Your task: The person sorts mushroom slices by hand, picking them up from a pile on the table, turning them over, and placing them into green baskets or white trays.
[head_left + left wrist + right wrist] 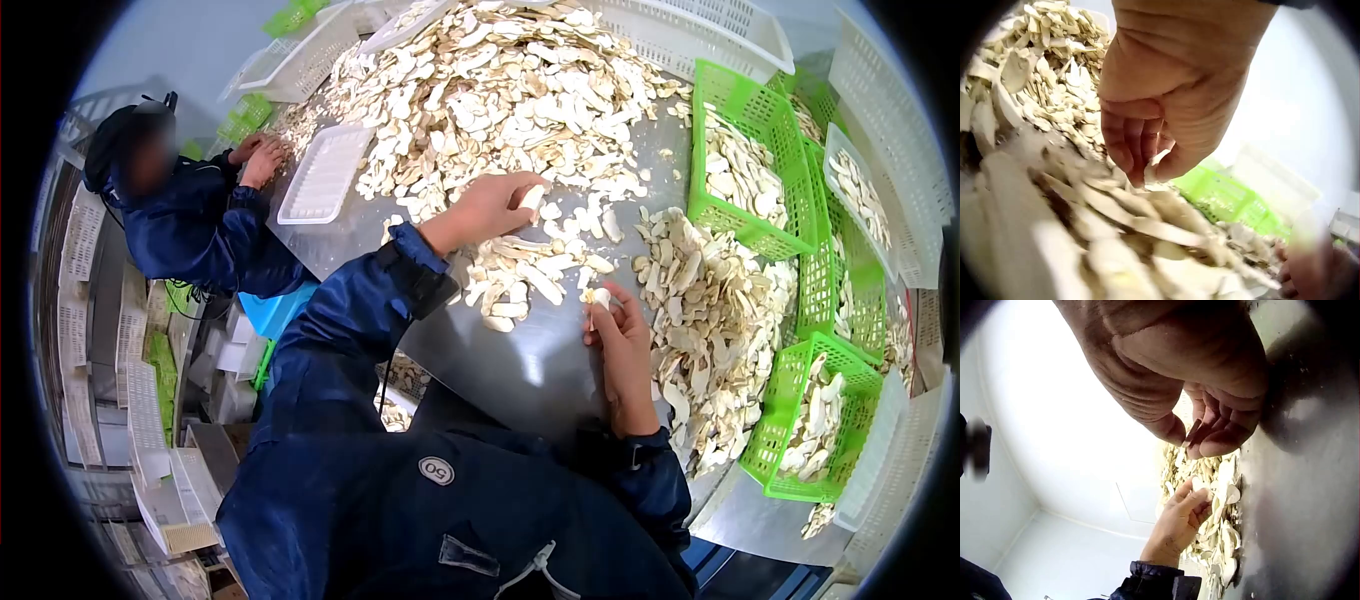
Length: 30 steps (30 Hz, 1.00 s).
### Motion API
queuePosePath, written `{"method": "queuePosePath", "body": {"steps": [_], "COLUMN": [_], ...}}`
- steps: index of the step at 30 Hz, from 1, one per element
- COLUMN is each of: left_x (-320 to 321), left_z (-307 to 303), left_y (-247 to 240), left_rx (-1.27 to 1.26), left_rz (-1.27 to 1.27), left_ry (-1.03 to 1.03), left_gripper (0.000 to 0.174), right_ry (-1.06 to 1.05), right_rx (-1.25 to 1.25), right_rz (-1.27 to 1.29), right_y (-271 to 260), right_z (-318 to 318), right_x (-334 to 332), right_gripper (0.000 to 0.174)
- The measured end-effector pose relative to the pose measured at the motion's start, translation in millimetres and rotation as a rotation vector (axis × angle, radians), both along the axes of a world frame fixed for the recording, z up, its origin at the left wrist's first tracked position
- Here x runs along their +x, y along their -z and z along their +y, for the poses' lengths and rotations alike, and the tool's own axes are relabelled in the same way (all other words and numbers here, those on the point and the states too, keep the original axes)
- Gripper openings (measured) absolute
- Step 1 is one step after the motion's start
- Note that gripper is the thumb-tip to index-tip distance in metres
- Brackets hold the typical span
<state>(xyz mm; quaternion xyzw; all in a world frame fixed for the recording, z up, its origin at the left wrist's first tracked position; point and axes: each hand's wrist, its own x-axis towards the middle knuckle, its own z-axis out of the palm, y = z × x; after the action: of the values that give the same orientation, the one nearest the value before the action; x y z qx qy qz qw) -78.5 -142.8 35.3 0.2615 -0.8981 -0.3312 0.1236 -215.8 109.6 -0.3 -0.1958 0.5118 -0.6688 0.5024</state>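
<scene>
My left hand [487, 212] pinches a pale dried mushroom slice [533, 199] between thumb and fingers. Below it on the metal table lies a small heap of mushroom slices [520, 272]. My right hand [624, 350] is just right of that heap, pinching another mushroom slice [597, 298] with a yellowish spot. Seen from the right wrist, this slice [1193, 432] shows as a thin edge between thumb and fingertips. In the left wrist view, the left fingertips are close over slices [1166, 228], and the piece they hold [1157, 167] is partly hidden.
A large mound of slices [500, 90] covers the table's far side. A browner pile [715, 330] lies to the right, beside green baskets [708, 205] holding slices. A white tray [325, 175] sits at the left, near another person [200, 215] working at the table.
</scene>
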Motion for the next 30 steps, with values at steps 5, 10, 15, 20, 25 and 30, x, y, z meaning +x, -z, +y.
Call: {"method": "queuePosePath", "body": {"steps": [5, 10, 15, 20, 25, 30], "left_x": [-5.1, -2.5, -0.6, 0.6, 4.9, 8.7], "left_z": [39.3, 95.5, 127.4, 140.7, 144.4, 142.3], "left_y": [-24.7, -20.8, -8.9, -5.6, -5.2, -6.5], "left_rx": [0.833, 1.261, 1.331, 1.283, 1.223, 1.241], "left_rz": [0.182, 0.399, 0.390, 0.415, 0.375, 0.401], "left_ry": [-0.103, -0.118, -0.102, -0.077, -0.088, -0.039], "left_gripper": [0.057, 0.046, 0.026, 0.018, 0.018, 0.018], "right_ry": [-0.003, 0.034, 0.021, 0.020, -0.034, -0.102], "right_rx": [0.015, 0.007, -0.060, -0.058, -0.060, -0.054], "right_rz": [-0.010, -0.012, -0.038, -0.032, -0.031, 0.125], "right_y": [-1.3, -10.2, -9.6, -13.2, -11.2, -11.4], "right_z": [1.2, 3.3, 3.8, 3.5, 3.6, 4.0], "right_x": [-1.5, -1.5, 0.3, 1.1, 4.3, 4.7], "right_gripper": [0.035, 0.031, 0.029, 0.026, 0.025, 0.030]}}
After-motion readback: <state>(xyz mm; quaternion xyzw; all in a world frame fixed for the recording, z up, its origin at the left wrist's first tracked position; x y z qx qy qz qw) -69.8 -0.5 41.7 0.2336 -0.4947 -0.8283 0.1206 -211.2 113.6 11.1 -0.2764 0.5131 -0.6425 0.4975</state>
